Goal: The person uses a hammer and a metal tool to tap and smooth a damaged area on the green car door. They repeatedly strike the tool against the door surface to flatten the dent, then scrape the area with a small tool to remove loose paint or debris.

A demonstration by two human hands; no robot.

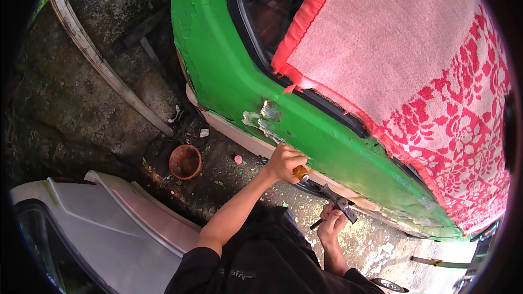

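My left hand (285, 163) is closed around an amber-handled chisel (300, 172) whose metal end cap points toward me. Its blade is hidden behind the hand, close to the green car body (321, 149). Just beyond the knuckles, a patch of chipped, peeling paint (269, 111) shows grey and white on the panel. Lower and to the right, my right hand (332, 226) grips a hammer (342, 204), its metal head above the fingers and the dark handle end sticking out to the left. The hammer head is apart from the chisel's cap.
A pink and red patterned towel (414, 76) covers the car's windows. Behind my left arm stands a silver vehicle (120, 228). On the ground are a reddish-brown pot (186, 161), a pink round piece (238, 159) and scattered paint flakes. A long pale strip (103, 65) lies at the far left.
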